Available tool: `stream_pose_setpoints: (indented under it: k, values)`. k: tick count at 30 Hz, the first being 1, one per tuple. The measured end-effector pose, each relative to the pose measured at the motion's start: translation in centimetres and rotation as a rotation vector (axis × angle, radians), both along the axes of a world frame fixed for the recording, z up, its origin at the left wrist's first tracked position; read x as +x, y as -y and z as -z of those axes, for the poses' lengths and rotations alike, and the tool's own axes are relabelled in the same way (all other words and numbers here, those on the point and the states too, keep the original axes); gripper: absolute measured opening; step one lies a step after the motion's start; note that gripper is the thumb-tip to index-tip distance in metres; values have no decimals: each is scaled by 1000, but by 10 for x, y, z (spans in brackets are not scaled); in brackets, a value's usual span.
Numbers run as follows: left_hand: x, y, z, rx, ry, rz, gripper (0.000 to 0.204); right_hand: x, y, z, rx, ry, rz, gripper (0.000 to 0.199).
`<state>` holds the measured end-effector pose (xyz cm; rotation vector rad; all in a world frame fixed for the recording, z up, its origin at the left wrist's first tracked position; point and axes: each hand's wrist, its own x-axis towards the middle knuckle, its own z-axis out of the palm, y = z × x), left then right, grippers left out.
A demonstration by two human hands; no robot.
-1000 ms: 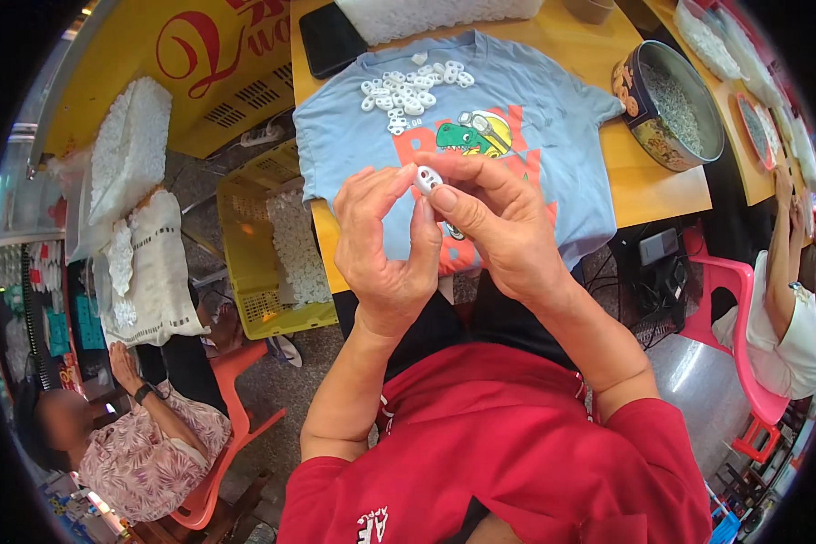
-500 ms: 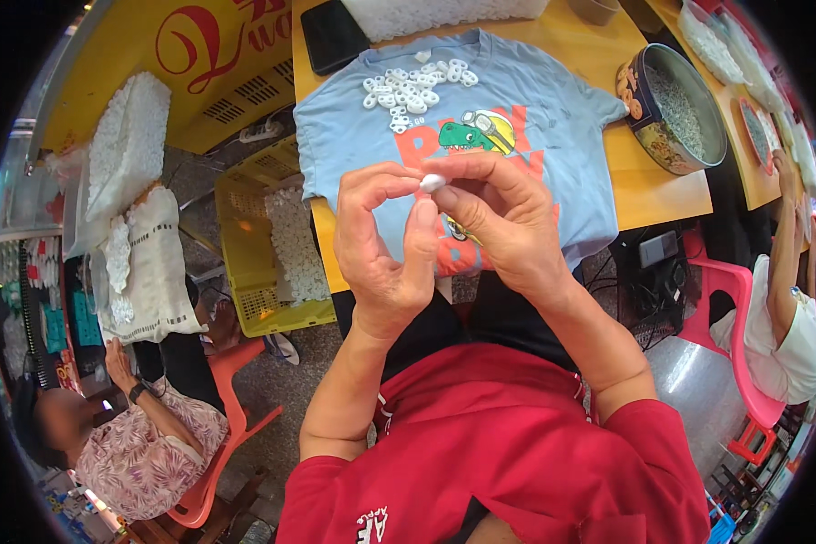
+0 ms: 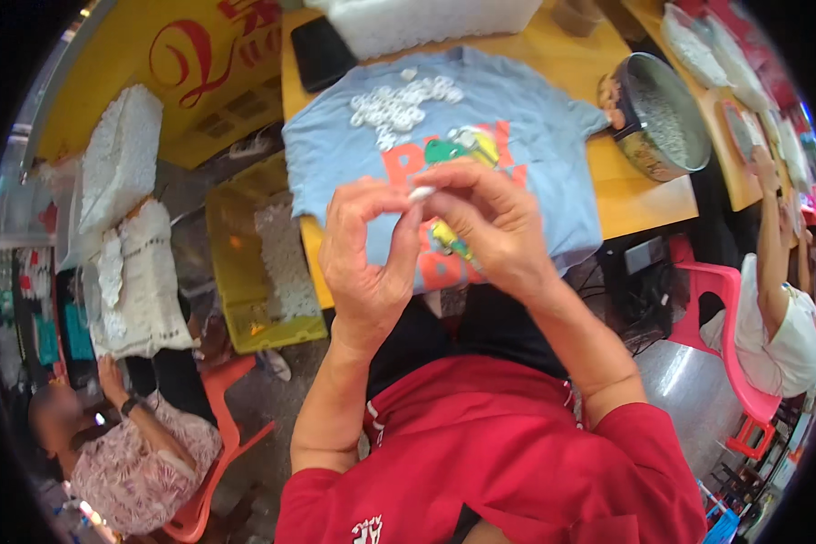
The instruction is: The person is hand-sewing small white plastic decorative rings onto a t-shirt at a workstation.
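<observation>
A small white plastic piece (image 3: pixel 420 193) is pinched between the fingertips of my left hand (image 3: pixel 364 249) and my right hand (image 3: pixel 494 222), in front of my chest and above the shirt. Both thumbs press up against it; its details are blurred. Beneath my hands a light blue T-shirt (image 3: pixel 535 154) with a cartoon print is spread on the yellow table (image 3: pixel 648 199). Near the shirt's collar lies a loose cluster of small white plastic pieces with holes (image 3: pixel 403 109).
A round tin (image 3: pixel 657 118) of small grey bits stands at the table's right. Behind the shirt are a black phone-like slab (image 3: pixel 322 54) and a white tub (image 3: pixel 426 23). A yellow crate (image 3: pixel 231 263) sits on the floor at left. One person sits on each side.
The whole view has shifted slightly, and the picture is blurrier. My hands keep the white piece between them, and its tilt looks a little different.
</observation>
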<state>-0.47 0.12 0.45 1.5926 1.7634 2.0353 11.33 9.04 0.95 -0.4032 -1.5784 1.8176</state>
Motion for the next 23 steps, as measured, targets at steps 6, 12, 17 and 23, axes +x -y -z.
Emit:
stream_pose_setpoints:
  k: [6, 12, 17, 23]
  values:
    - [-1, 4, 10, -163, -181, 29, 24, 2, -24, -14, 48, 129, 109, 21]
    - [-5, 2, 17, -210, -54, 40, 19, 28, -161, -68, 659, 208, 727, 17]
    - [-3, -3, 31, -272, 118, 79, 16, 50, -295, -75, 768, 524, 869, 26]
    - [-7, 2, 24, -254, 25, 60, 16, 46, -325, -74, 536, 597, 681, 39]
